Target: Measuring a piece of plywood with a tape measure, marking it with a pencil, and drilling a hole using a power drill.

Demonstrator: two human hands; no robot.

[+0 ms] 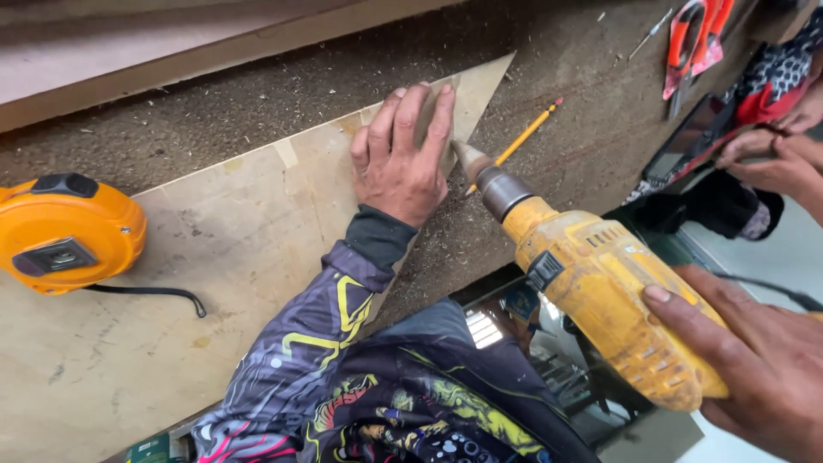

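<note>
1. Workbench (257,94): a rough brown top strewn with sawdust, with a raised pale board edge running across 11 to 12 o'clock. Glimpses of floor and clutter show below the bench edge at 5 o'clock.
2. Plywood sheet (214,240): a pale panel tapering to a point at 1 o'clock, lying flat on the bench and covering it from 9 o'clock to centre.
3. Drill (591,291): yellow, worn and dusty, entering from 4 o'clock, its bit tip touching the panel's slanted edge just beside the left hand.
4. Right hand (754,360): wrapped around the drill body at 4 o'clock, fingers closed on the casing.
5. Left hand (403,159): flat on the panel near its tip, fingers extended and close together, pressing down.
6. Tape measure (64,231): orange, at 9 o'clock on the panel, black strap trailing.
7. Pencil (519,141): yellow, on the bench at 1 o'clock, just beyond the bit.
8. Another person's hands (771,163) at 2 o'clock, near orange-handled tools (694,43).
9. Judgement: the bit stands very near the fingertips; firm downward pressure and a steady, square drill would serve best.
</note>
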